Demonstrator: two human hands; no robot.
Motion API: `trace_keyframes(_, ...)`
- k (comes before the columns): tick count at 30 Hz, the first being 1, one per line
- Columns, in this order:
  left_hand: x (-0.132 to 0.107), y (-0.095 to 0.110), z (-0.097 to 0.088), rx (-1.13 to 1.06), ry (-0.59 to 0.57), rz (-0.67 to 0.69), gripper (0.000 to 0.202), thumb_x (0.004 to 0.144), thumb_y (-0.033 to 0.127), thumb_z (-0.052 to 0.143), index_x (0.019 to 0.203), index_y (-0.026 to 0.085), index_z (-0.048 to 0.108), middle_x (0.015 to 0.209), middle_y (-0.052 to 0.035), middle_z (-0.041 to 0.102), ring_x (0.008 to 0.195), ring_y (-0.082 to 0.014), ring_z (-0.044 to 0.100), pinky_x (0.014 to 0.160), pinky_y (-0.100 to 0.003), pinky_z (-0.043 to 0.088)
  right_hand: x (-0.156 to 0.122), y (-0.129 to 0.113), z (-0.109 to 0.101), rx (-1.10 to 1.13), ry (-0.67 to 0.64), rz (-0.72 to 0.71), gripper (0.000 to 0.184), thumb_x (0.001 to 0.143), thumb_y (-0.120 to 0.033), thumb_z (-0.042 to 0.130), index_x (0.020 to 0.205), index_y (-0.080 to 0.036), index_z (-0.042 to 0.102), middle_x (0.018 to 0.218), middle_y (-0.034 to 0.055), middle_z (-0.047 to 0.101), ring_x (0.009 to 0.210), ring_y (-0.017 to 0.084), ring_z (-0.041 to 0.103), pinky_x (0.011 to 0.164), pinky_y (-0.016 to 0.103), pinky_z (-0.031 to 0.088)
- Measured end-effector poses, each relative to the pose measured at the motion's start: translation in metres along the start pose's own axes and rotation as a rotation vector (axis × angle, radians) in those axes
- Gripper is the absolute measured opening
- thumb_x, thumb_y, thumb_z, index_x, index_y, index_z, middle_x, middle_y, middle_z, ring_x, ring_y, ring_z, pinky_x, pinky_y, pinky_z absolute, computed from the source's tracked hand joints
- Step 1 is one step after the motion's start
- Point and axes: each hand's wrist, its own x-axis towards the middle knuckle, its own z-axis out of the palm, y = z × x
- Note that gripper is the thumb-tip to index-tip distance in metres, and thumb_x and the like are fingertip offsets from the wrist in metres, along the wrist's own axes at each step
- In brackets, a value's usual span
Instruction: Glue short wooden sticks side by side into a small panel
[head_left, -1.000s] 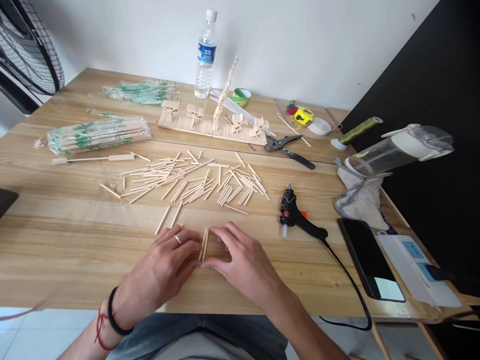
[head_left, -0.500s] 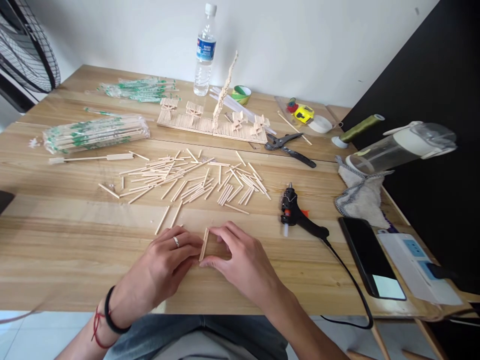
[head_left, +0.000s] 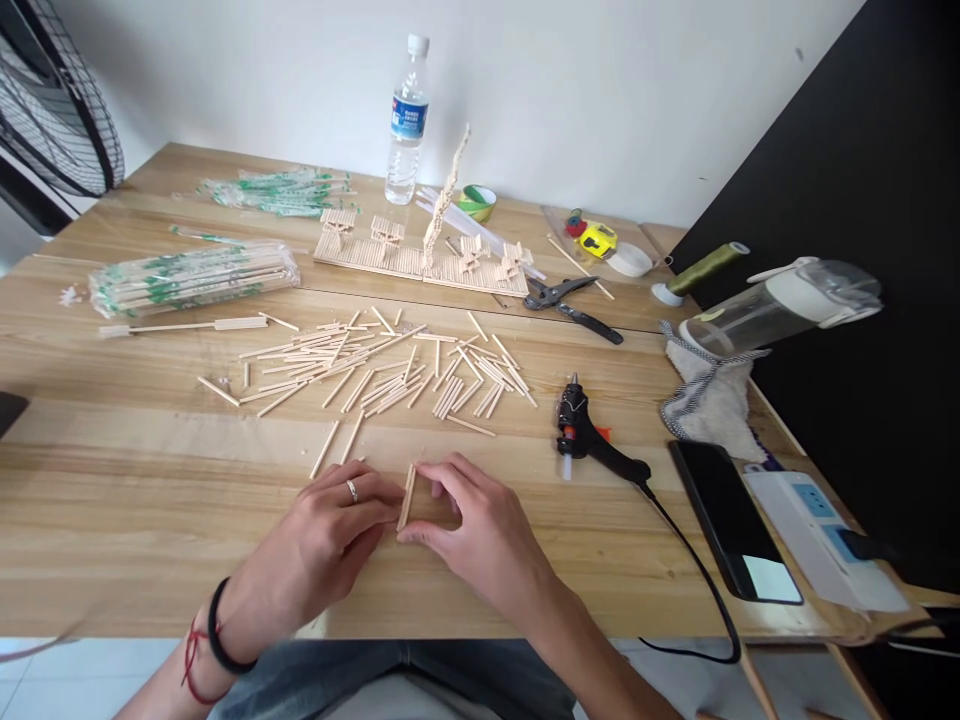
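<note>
Between my hands, short wooden sticks (head_left: 406, 497) lie side by side on the table, pressed together. My right hand (head_left: 480, 515) grips them end to end, thumb at the near end and index finger at the far end. The fingers of my left hand (head_left: 330, 520) are bunched against their left side; the tips are partly hidden. Just beyond, two single sticks (head_left: 325, 448) lie near my left knuckles. Further back is a loose scatter of cut sticks (head_left: 382, 370). A stick-built model (head_left: 375, 253) with small roofed pieces and a tall twisted upright stands behind it.
To the right lies a black glue gun (head_left: 592, 435), its cord running past a phone (head_left: 735, 520) and a power strip (head_left: 829, 535). Pliers (head_left: 570, 305), a water bottle (head_left: 405, 135) and wrapped stick bundles (head_left: 195, 278) sit further back. A clear cup (head_left: 780, 310) rests on a cloth (head_left: 709, 385).
The camera view has shifted slightly, so the whole scene sits a little lower. My hands keep nearly the same hold on the sticks.
</note>
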Motion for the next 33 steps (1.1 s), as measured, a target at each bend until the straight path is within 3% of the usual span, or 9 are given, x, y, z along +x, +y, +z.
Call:
trace_keyframes(6, -0.001, 0.004, -0.004, -0.023, -0.051, -0.018, 0.025, 0.111, 0.008, 0.052, 0.118, 0.022, 0.072, 0.125, -0.0071, 0.079, 0.112, -0.0214, 0.072, 0.109, -0.041, 0.052, -0.001, -0.003, 0.001, 0.008, 0.005, 0.022, 0.063, 0.068, -0.019, 0.105, 0.123, -0.021, 0.073, 0.096, 0.0023, 0.074, 0.085, 0.026, 0.075, 0.079, 0.038, 0.063)
trace_keyframes(16, 0.004, 0.007, -0.011, -0.008, -0.071, 0.008, 0.032, 0.108, 0.006, 0.049, 0.115, 0.023, 0.076, 0.118, -0.0092, 0.081, 0.109, -0.0239, 0.073, 0.1, -0.039, 0.06, -0.001, -0.005, 0.006, -0.003, 0.001, 0.046, 0.055, 0.073, -0.017, 0.101, 0.121, -0.025, 0.075, 0.092, 0.0008, 0.074, 0.081, 0.025, 0.075, 0.073, 0.037, 0.062)
trace_keyframes(21, -0.002, 0.008, -0.012, -0.017, -0.059, -0.008, 0.031, 0.109, 0.006, 0.047, 0.114, 0.022, 0.072, 0.123, -0.0088, 0.079, 0.114, -0.0228, 0.072, 0.104, -0.038, 0.059, -0.004, -0.009, 0.004, -0.032, -0.008, 0.044, 0.056, 0.075, -0.016, 0.095, 0.125, -0.022, 0.072, 0.095, 0.0019, 0.072, 0.083, 0.026, 0.073, 0.075, 0.039, 0.062)
trace_keyframes(27, -0.013, 0.012, -0.019, -0.015, 0.12, -0.058, 0.027, 0.11, 0.01, 0.048, 0.115, 0.023, 0.071, 0.105, -0.0055, 0.078, 0.097, -0.02, 0.074, 0.088, -0.03, 0.061, -0.004, -0.014, 0.001, -0.048, -0.038, 0.042, 0.053, 0.077, -0.018, 0.091, 0.126, -0.02, 0.069, 0.099, 0.0041, 0.07, 0.089, 0.027, 0.072, 0.082, 0.043, 0.061)
trace_keyframes(33, -0.03, 0.009, -0.033, -0.002, 0.294, -0.114, 0.022, 0.107, 0.01, 0.057, 0.113, 0.023, 0.075, 0.102, -0.0034, 0.078, 0.091, -0.015, 0.077, 0.081, -0.02, 0.059, -0.017, -0.025, 0.001, -0.027, -0.063, 0.019, 0.057, 0.073, -0.02, 0.095, 0.124, -0.024, 0.069, 0.1, 0.0022, 0.069, 0.084, 0.024, 0.069, 0.078, 0.039, 0.061)
